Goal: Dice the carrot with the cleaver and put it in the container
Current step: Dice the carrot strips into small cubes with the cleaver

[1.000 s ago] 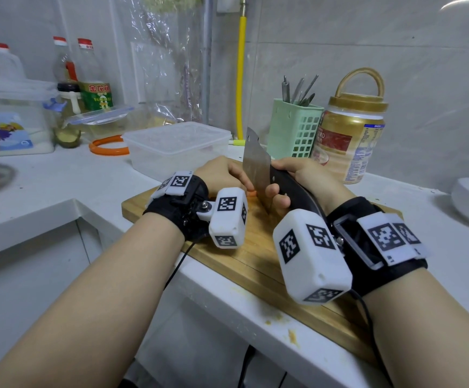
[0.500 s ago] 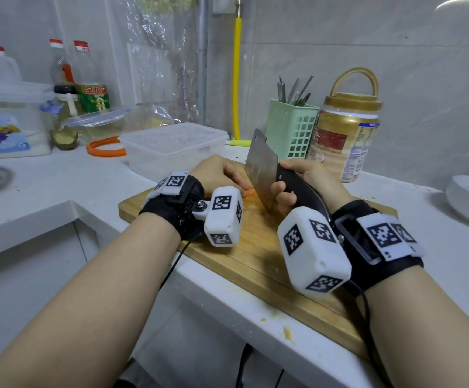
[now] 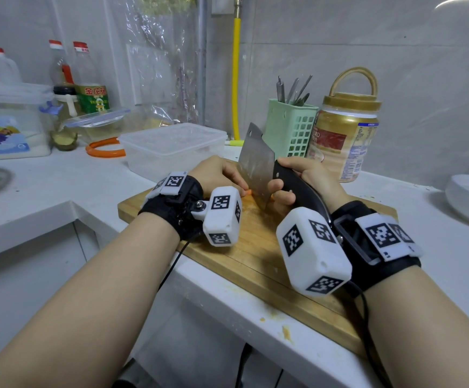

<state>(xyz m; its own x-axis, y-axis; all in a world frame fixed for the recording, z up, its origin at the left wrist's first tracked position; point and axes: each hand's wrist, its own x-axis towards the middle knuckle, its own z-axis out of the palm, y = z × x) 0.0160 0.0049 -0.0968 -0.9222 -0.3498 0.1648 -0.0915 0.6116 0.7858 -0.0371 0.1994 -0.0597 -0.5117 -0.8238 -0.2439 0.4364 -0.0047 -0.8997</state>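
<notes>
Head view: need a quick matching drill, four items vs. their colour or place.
Items:
1. cleaver
2. container
3. utensil basket
4. cutting board

Descriptions:
A. green, against the wall
B. wooden, under both hands
C. translucent, lid on, behind the left hand
D. held by the right hand, blade over the board

Pairs: 1-D, 2-C, 3-A, 4-B

Cleaver (image 3: 255,166): bare metal blade, dull sheen, faint brushed streaks; handle smooth black, semi-gloss. Board (image 3: 269,261): wood w/ visible grain, matt. Container (image 3: 171,149): frosted translucent plastic. Counter (image 3: 45,186): white, smooth, lightly speckled. Basket (image 3: 292,130): matt green plastic. Jar (image 3: 345,135): glossy gold label, plastic lid. Wall tiles: smooth grey.
</notes>
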